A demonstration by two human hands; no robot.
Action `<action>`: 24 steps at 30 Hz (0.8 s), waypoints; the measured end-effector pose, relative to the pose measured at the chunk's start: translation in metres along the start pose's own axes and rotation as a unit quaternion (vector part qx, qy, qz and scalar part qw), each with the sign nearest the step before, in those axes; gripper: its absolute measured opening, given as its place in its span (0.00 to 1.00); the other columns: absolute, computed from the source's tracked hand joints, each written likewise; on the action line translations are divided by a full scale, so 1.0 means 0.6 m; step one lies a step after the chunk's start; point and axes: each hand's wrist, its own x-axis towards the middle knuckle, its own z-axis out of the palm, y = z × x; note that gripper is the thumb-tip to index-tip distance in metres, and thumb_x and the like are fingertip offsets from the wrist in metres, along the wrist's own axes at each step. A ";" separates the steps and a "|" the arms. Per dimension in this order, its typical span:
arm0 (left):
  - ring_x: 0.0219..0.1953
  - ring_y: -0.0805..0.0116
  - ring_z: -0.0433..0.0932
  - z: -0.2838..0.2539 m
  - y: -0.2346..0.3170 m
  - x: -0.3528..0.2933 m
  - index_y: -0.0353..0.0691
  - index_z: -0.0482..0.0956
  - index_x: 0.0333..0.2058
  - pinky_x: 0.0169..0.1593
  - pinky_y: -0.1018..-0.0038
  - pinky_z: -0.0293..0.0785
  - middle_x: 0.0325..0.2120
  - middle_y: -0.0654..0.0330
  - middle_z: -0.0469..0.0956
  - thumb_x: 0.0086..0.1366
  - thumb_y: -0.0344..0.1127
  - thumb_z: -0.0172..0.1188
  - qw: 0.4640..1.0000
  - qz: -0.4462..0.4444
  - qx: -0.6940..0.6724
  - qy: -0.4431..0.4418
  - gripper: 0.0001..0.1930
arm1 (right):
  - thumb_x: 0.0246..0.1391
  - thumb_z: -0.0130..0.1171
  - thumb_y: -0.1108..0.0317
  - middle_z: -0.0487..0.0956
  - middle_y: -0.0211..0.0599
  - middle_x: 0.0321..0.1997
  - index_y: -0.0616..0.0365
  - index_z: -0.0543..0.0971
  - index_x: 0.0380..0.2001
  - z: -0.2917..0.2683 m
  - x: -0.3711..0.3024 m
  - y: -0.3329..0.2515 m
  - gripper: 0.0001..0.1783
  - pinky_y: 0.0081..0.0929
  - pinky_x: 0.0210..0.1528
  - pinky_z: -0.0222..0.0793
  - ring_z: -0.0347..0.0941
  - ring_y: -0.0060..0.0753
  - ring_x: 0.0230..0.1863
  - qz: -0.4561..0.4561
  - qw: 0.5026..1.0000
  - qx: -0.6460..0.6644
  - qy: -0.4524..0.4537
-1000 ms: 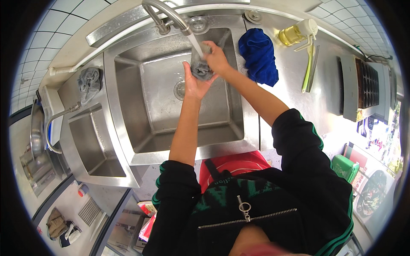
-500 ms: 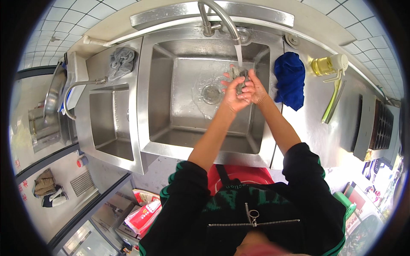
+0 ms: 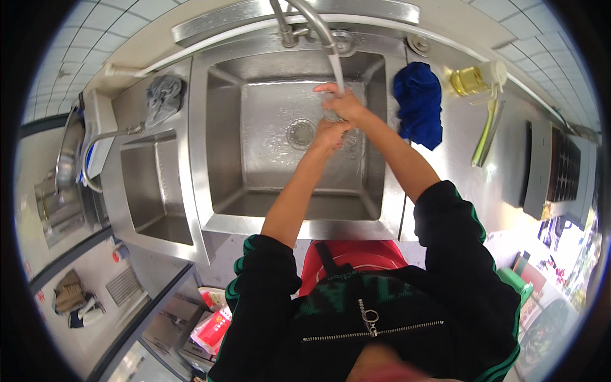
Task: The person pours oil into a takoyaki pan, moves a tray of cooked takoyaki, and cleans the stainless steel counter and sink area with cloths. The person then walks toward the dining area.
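Water runs from the curved faucet (image 3: pixel 321 32) into the large steel sink (image 3: pixel 223 146), and both my hands are over the basin. My right hand (image 3: pixel 344 105) is in the stream, its fingers stretched out and apart to the left. Just below it, my left hand (image 3: pixel 331 134) is closed, its fingers curled near the right wrist. Whatever is inside the left hand is hidden from view. Under the hands to the left lies the round drain (image 3: pixel 300 134), with wet splashes around it.
A smaller sink (image 3: pixel 149 184) adjoins on the left, with a grey crumpled bag (image 3: pixel 163 99) behind it. On the right counter lie a blue cloth (image 3: pixel 418 105), an oil bottle (image 3: pixel 474 81) and a long green-handled utensil (image 3: pixel 487 134). A stove (image 3: pixel 560 169) stands farther right.
Both hands held a grey stringy wad between them under the water; it no longer shows. My left hand has closed and dropped lower, while my right hand has turned over and crossed above it.
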 end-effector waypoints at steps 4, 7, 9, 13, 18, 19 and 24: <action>0.11 0.75 0.63 0.003 -0.008 0.011 0.39 0.73 0.19 0.12 0.76 0.53 0.13 0.64 0.67 0.45 0.37 0.64 0.947 0.179 0.251 0.096 0.10 | 0.42 0.52 0.74 0.71 0.28 0.38 0.48 0.76 0.44 -0.004 -0.009 0.006 0.21 0.21 0.44 0.61 0.64 0.22 0.40 0.048 0.999 -0.004 0.012; 0.09 0.78 0.59 -0.031 0.017 0.000 0.40 0.70 0.17 0.11 0.78 0.50 0.12 0.65 0.65 0.47 0.36 0.61 0.989 0.024 0.145 -0.033 0.09 | 0.42 0.50 0.77 0.70 0.31 0.46 0.46 0.73 0.48 -0.040 -0.036 -0.018 0.26 0.24 0.49 0.61 0.65 0.27 0.44 -0.095 0.992 -0.057 -0.062; 0.09 0.80 0.56 -0.062 0.049 -0.006 0.42 0.66 0.16 0.10 0.81 0.47 0.11 0.67 0.63 0.49 0.36 0.58 0.977 -0.102 -0.006 -0.185 0.10 | 0.43 0.51 0.76 0.68 0.36 0.51 0.41 0.71 0.50 -0.072 -0.071 -0.033 0.28 0.30 0.52 0.59 0.65 0.35 0.44 -0.270 0.944 -0.189 -0.025; 0.09 0.84 0.52 -0.059 0.085 -0.012 0.44 0.61 0.17 0.09 0.87 0.44 0.10 0.69 0.57 0.52 0.36 0.53 0.910 -0.146 -0.143 -0.360 0.11 | 0.43 0.54 0.73 0.61 0.31 0.59 0.35 0.67 0.53 -0.098 -0.100 -0.066 0.31 0.34 0.50 0.64 0.66 0.40 0.44 -0.493 0.711 -0.501 -0.002; 0.08 0.84 0.52 -0.015 0.092 -0.023 0.43 0.62 0.20 0.08 0.88 0.46 0.11 0.69 0.59 0.53 0.35 0.52 0.835 -0.171 -0.192 -0.487 0.09 | 0.46 0.52 0.68 0.69 0.30 0.45 0.42 0.70 0.45 -0.104 -0.092 -0.078 0.19 0.25 0.27 0.71 0.71 0.35 0.34 -0.498 0.718 -0.484 -0.051; 0.08 0.84 0.52 -0.012 0.095 -0.024 0.42 0.62 0.21 0.08 0.88 0.46 0.11 0.70 0.59 0.53 0.35 0.53 0.829 -0.178 -0.197 -0.492 0.09 | 0.46 0.52 0.68 0.70 0.31 0.43 0.44 0.70 0.42 -0.106 -0.088 -0.077 0.16 0.25 0.26 0.71 0.72 0.36 0.32 -0.474 0.711 -0.513 -0.076; 0.09 0.82 0.54 -0.004 0.095 -0.013 0.42 0.64 0.17 0.09 0.83 0.47 0.10 0.69 0.60 0.49 0.37 0.57 0.957 -0.109 0.111 -0.245 0.11 | 0.43 0.54 0.67 0.75 0.39 0.34 0.53 0.71 0.31 -0.097 -0.079 -0.054 0.09 0.31 0.25 0.71 0.76 0.41 0.26 -0.354 0.707 -0.606 -0.084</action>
